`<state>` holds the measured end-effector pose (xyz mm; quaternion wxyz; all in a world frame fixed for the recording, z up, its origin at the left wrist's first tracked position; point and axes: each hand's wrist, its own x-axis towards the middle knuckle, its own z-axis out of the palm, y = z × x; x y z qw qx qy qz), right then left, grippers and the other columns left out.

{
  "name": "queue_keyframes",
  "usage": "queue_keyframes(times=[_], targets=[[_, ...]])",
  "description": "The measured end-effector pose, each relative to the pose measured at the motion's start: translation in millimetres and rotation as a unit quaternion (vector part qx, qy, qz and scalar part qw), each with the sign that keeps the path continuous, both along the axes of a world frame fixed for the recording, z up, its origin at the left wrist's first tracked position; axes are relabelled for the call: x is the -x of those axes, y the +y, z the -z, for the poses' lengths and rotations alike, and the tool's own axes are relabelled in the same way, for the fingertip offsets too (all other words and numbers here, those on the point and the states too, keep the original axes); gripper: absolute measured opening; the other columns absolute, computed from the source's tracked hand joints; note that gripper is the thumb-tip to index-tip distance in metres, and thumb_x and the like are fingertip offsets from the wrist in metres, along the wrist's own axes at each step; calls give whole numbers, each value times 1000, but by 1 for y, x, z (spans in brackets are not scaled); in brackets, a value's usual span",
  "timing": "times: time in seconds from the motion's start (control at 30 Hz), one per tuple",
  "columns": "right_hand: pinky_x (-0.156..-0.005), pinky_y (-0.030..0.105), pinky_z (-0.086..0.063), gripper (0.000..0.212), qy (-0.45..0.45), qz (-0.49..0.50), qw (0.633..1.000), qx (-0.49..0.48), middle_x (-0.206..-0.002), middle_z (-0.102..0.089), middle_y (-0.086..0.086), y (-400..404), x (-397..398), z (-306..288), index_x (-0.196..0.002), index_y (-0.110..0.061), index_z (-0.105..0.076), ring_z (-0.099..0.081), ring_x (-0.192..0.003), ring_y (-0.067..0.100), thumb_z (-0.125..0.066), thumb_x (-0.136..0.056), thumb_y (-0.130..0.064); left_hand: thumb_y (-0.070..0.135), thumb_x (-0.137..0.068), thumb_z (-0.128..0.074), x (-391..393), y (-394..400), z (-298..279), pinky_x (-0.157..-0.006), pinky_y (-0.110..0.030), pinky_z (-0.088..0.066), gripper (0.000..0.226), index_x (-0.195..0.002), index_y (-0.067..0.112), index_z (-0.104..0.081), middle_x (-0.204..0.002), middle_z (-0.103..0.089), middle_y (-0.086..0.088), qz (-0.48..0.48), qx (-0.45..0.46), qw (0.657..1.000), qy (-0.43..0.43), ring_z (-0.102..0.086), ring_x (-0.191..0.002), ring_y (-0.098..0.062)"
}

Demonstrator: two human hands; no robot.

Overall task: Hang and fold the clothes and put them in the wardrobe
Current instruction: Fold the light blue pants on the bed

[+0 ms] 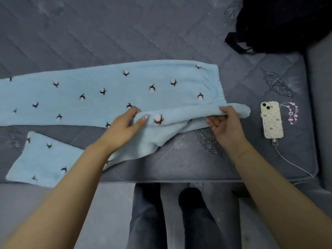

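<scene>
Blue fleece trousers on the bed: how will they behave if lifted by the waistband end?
Probably floppy: the blue trousers already sag and crease between the left hand and right hand. Likely light for their size, being thin plush. The near leg would trail and drag over the quilted bed cover.

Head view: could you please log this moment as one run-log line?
stage: folding | item: blue fleece pyjama trousers on bed | left hand: grips crotch fold | right hand: pinches waistband end | nearby: phone

One blue trousers (pixel 107 90), one phone (pixel 271 120), one cable (pixel 291 163), one charm (pixel 292 112), one black bag (pixel 280 22), two hands (pixel 124 126) (pixel 225 124).
</scene>
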<state>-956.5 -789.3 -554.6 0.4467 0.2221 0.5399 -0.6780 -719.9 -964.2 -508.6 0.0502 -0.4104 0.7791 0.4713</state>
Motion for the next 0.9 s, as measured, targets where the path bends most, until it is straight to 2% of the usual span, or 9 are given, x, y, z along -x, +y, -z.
queue_keyframes(times=[0.07, 0.17, 0.3, 0.4, 0.5, 0.67, 0.73, 0.83, 0.9], targets=[[-62, 25, -56, 7, 23, -18, 999, -21, -87, -62, 3, -30, 8, 0, -98, -13, -60, -61, -71, 14, -56, -92, -15, 41, -101, -43, 10, -39, 8, -71, -24, -37, 26, -90, 19, -50, -83, -54, 0, -7, 12, 1000, 18, -45, -72, -9], [-58, 24, -55, 16, 70, -49, 995, -52, -87, -64, 4, -79, 19, 2, -107, -10, -58, -64, -67, 15, -58, -92, -14, 31, -103, -43, 26, -98, 25, -67, -9, -34, 25, -93, 11, -52, -82, -51, 6, -5, 54, 998, 33, -42, -72, -8], [-61, 27, -56, 13, 119, -65, 986, -95, -85, -67, 6, -144, 34, 18, -104, -11, -61, -66, -69, 18, -59, -91, -15, 28, -103, -44, 49, -167, 58, -65, -26, -30, 22, -92, 10, -51, -84, -51, 0, 6, 83, 996, 42, -44, -77, -14], [-59, 27, -54, 7, 120, -46, 980, -152, -81, -61, 7, -182, 43, 45, -94, -10, -60, -60, -63, 16, -59, -92, -17, 29, -102, -45, 71, -201, 89, -67, -28, -30, 19, -93, 13, -49, -88, -53, -8, 10, 86, 996, 18, -46, -80, -21], [-57, 28, -51, 15, 115, -38, 974, -191, -78, -58, 6, -203, 51, 77, -101, -4, -58, -55, -62, 16, -57, -95, -19, 29, -103, -45, 89, -219, 127, -70, -30, -31, 21, -95, 10, -51, -99, -59, -19, 13, 85, 996, -13, -53, -91, -28], [-64, 32, -54, 13, 177, -101, 949, -243, -75, -56, 2, -203, 59, 106, -89, -11, -61, -54, -67, 16, -55, -95, -21, 31, -102, -46, 97, -225, 179, -83, -31, -37, 33, -111, 1, -57, -115, -60, -20, -41, 74, 996, -37, -55, -107, -32], [-69, 27, -49, 8, 338, -164, 885, -277, -81, -58, -3, -190, 59, 106, -95, -13, -61, -55, -76, 14, -55, -93, -18, 32, -101, -46, 99, -224, 185, -78, -31, -36, 30, -107, 5, -58, -111, -61, -17, -64, 89, 994, -23, -55, -102, -31], [-90, 27, -36, 22, 614, -272, 656, -345, -112, -57, 11, -169, 67, 102, -110, -6, -62, -51, -106, 25, -58, -92, -16, 34, -100, -49, 99, -224, 177, -72, -28, -33, 24, -96, 12, -59, -102, -58, -9, -81, 114, 990, 16, -52, -89, -23], [-100, 36, -29, 34, 649, -347, 556, -386, -128, -51, 16, -164, 86, 101, -123, -6, -57, -43, -120, 32, -57, -93, -22, 33, -99, -52, 105, -230, 168, -71, -27, -31, 23, -94, 13, -60, -99, -55, -5, -81, 140, 986, 37, -49, -86, -18]])
